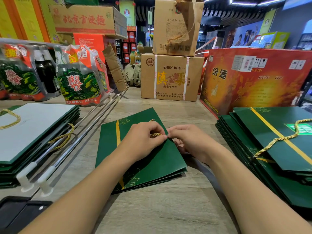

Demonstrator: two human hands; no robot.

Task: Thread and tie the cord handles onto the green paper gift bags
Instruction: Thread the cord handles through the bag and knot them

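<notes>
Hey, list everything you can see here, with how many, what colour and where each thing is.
green bag: one, dark green, flat at table centre
gold cord: one, gold, at that bag's edge
left bag stack: one, pale side up, table left
right bag stack: one, green, table right
brown cartons: three, brown, behind
red carton: one, red, right rear
bottle packs: two, green and red, left rear
metal rods: two, silver, beside left stack
table: one, grey wood, underneath
left hand: one, pinching the gold cord
right hand: one, gripping the green bag's edge
</notes>
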